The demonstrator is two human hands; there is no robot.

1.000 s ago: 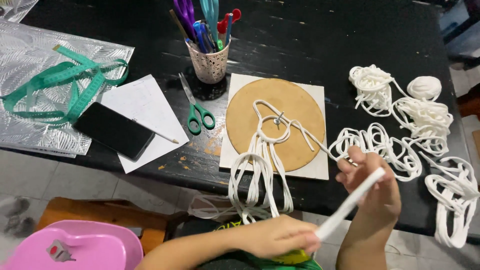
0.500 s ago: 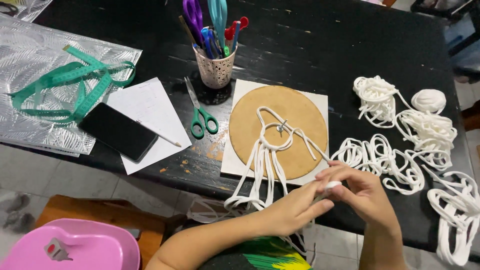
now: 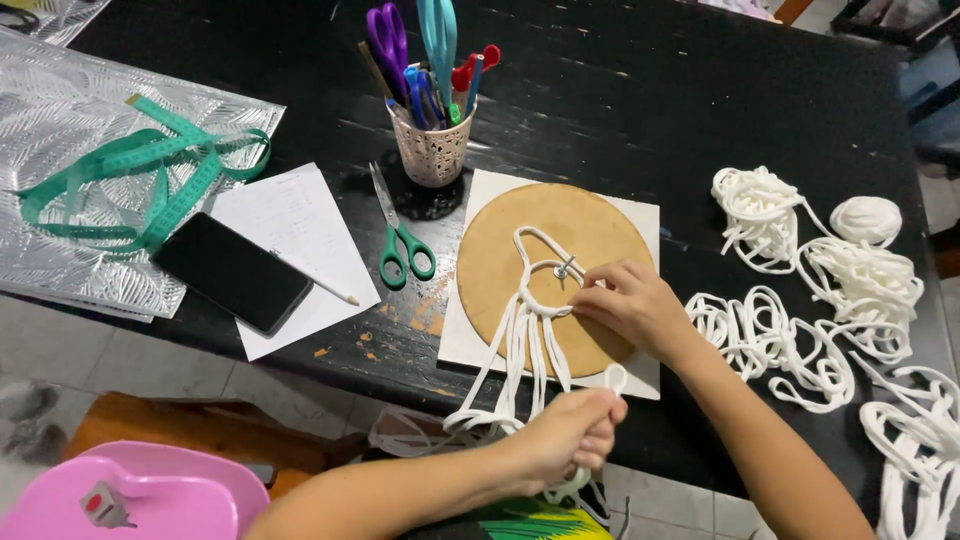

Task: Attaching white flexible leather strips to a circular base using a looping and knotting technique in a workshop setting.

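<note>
Several strands of thick white cotton cord (image 3: 527, 345) hang from a small metal pin (image 3: 565, 268) at the middle of the round brown cork board (image 3: 500, 260), which lies on a white square tile (image 3: 648, 212) on the black wooden counter (image 3: 640, 90). My right hand (image 3: 632, 302), at about four o'clock from the pin, has its fingertips pinched on the cord just beside the pin; my left hand (image 3: 572, 432), at six o'clock off the counter's edge, is closed around a loop of the same cord. To do this well, I judge the right hand should keep the knot pressed flat against the board while the left draws the loop snug and evenly, so the strands lie side by side without twisting. Spare cord (image 3: 800, 340) lies heaped at three o'clock, clear of my elbow. Green-handled scissors (image 3: 400, 235) rest at nine o'clock from the board.
</note>
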